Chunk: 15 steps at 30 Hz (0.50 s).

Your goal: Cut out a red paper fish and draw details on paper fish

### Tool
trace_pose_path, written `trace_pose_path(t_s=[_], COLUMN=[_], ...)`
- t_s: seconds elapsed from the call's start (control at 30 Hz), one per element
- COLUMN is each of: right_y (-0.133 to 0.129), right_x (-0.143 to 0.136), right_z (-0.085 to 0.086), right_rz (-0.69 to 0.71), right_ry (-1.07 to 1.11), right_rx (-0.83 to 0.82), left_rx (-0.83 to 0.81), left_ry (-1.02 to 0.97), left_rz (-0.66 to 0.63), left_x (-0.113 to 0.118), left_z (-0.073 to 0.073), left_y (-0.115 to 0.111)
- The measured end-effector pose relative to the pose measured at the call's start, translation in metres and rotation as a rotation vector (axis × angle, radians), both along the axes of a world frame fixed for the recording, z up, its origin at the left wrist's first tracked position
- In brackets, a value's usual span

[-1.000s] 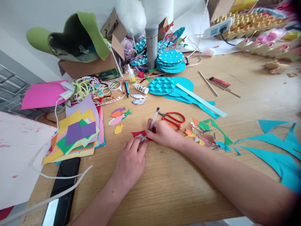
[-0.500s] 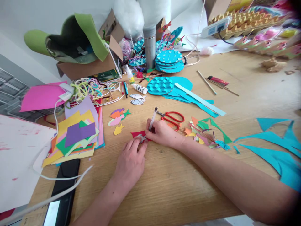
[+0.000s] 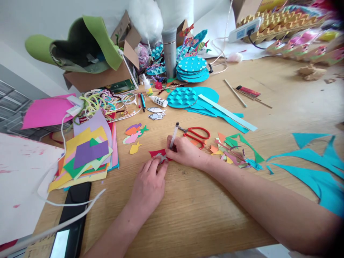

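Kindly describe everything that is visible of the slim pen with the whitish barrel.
The slim pen with the whitish barrel has a straight body, which looks like partly see-through plastic, and a dark top end. It stands steeply, its top leaning slightly toward the right of the picture. The bare right hand grips it low and hides its tip, at the small piece of red paper, so contact between tip and paper cannot be seen.

Bright, diffuse light from out of view leaves a pale sheen on the wooden table (image 3: pixel 292 107), well right of the red-handled scissors (image 3: pixel 196 128). Shadows under the left hand (image 3: pixel 149 181), left of the scissors, are soft. Beyond them, far right, the egg-carton strip (image 3: pixel 295 55) blurs; wide-angle stretching and black vignetting mark that side.
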State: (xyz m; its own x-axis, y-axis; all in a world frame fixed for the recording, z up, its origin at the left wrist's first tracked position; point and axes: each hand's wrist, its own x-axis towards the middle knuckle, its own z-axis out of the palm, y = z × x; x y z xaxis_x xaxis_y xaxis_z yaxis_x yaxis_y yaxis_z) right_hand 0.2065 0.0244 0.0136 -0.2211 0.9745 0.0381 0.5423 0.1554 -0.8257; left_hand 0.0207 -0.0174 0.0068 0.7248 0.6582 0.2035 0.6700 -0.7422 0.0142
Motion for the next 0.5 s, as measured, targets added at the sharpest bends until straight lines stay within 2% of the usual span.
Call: trace_pose_path(t_s=[0.5], right_y=[0.0008], right_x=[0.001], right_z=[-0.0017], right_rz=[0.017], right_ry=[0.003], right_rx=[-0.002], left_rx=[0.021], left_ry=[0.004], left_rz=[-0.007], left_x=[-0.0008], left_z=[-0.0003], left_y=[0.0002])
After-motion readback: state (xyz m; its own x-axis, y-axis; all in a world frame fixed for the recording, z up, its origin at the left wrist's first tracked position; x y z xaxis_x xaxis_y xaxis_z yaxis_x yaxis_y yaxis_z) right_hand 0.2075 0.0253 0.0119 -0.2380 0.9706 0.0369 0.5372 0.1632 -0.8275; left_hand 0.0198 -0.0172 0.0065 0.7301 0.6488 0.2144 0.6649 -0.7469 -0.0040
